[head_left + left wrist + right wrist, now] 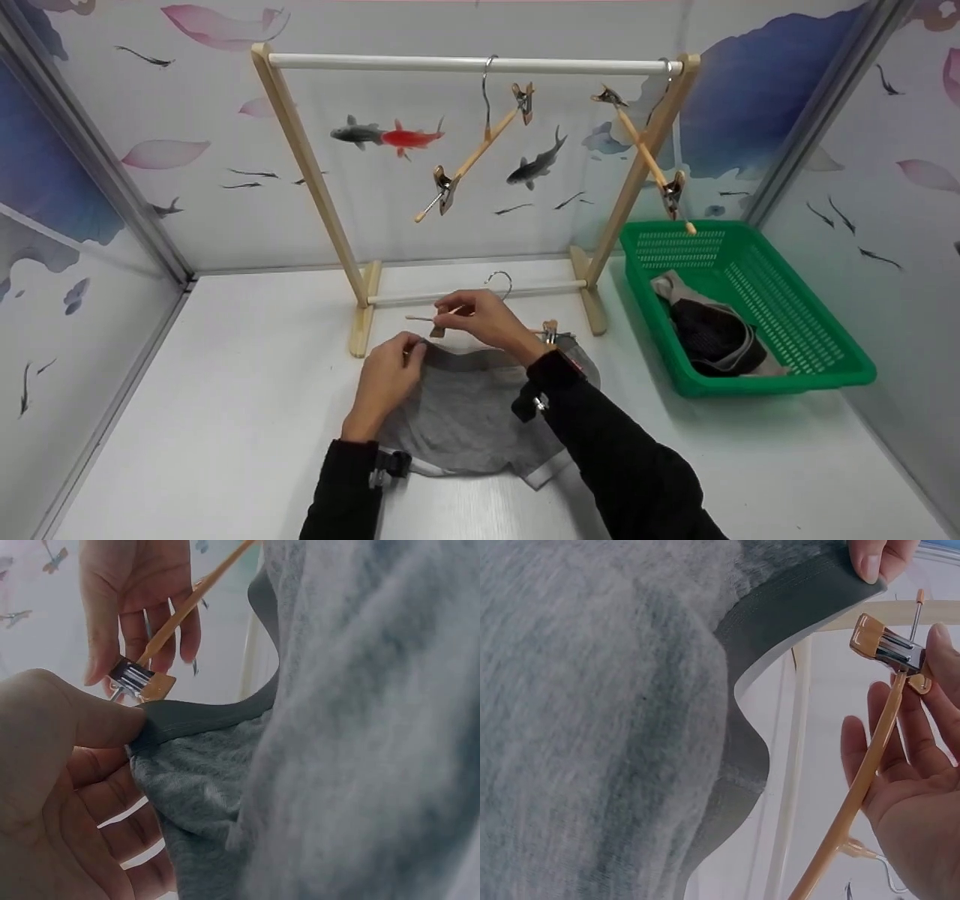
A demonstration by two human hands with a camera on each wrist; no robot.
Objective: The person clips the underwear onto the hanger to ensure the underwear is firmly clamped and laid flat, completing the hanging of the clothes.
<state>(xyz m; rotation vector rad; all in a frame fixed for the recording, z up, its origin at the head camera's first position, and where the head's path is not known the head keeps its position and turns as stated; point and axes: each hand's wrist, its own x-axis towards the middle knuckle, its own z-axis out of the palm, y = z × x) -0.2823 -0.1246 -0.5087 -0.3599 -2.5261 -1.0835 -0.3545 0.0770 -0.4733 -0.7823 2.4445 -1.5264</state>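
Grey shorts [469, 412] with pale leg hems lie across the table in front of me. My left hand [386, 379] pinches one corner of their waistband [202, 718] between thumb and fingers. Just beyond, my right hand [484, 319] pinches the metal-and-wood clip [889, 645] at one end of a wooden clip hanger [862, 780]. In both wrist views the waistband corner is close to this clip's jaws, not between them. The hanger's other clip [550, 331] sits at the right end of the waistband; its bite is too small to tell. The hanger's metal hook [501, 279] points away from me.
A wooden rack with a white top rail [375, 62] stands at the back. Two more clip hangers, one mid-rail [480, 154] and one by the right post [645, 154], hang there. A green basket [825, 337] on the right contains dark and beige clothing [712, 334].
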